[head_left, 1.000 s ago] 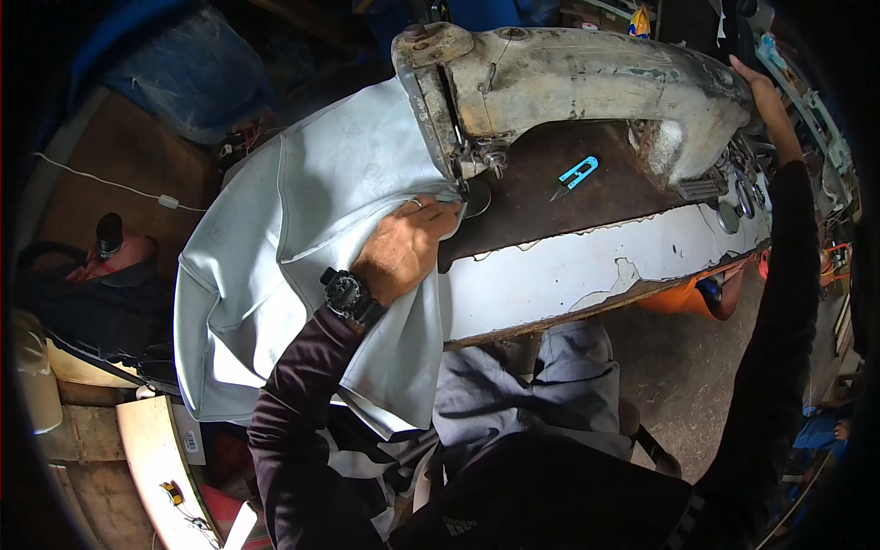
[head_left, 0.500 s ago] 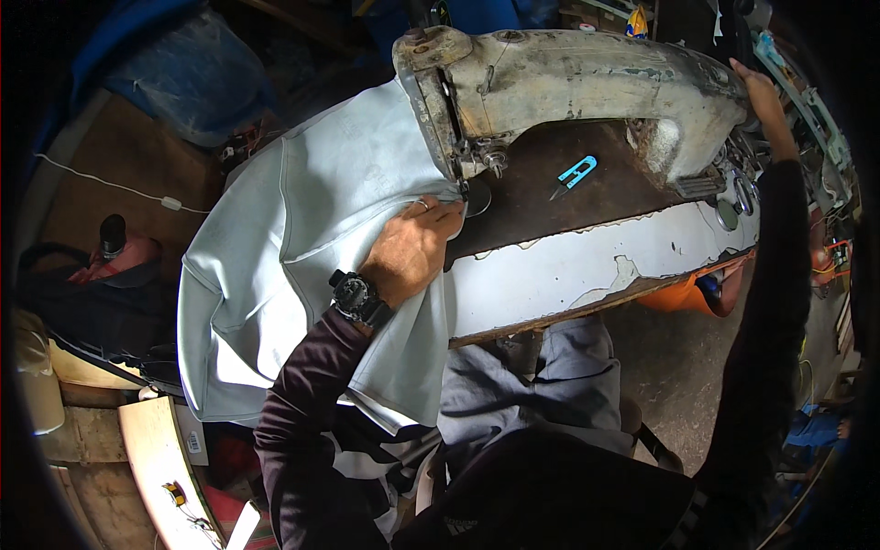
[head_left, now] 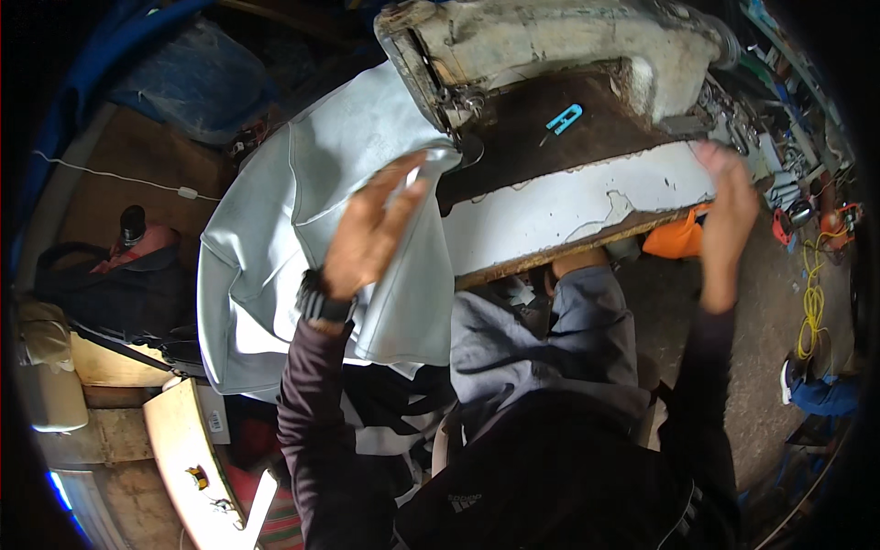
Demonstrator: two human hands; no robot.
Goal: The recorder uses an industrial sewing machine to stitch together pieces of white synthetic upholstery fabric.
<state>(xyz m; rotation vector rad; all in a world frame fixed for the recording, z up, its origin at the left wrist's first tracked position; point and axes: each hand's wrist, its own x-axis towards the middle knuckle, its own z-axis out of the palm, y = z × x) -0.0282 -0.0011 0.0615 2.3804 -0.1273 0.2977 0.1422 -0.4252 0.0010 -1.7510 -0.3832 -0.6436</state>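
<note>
A large piece of pale grey, leather-like material (head_left: 252,266) with stitched seams hangs over the left of the table, its inner corner under the needle end of an old, worn sewing machine (head_left: 559,41). Over that material lies my left hand (head_left: 367,229), fingers stretched out and apart, slightly blurred, just left of the needle area. My right hand (head_left: 731,206) is off the machine, in the air by the right end of the table's front edge. Motion smears its fingers. Blue thread snips (head_left: 564,119) lie on the dark machine bed under the arm.
A chipped white strip (head_left: 541,202) runs along the table's front edge. Below its right part hangs something orange (head_left: 674,236). Yellow cord (head_left: 811,307) and assorted tools are at the right. A dark bag (head_left: 110,289) and a pale board (head_left: 188,458) stand at the left.
My right hand has left the machine's right end and come down toward me. My left hand has lifted its fingers from the material by the needle and drawn back leftward.
</note>
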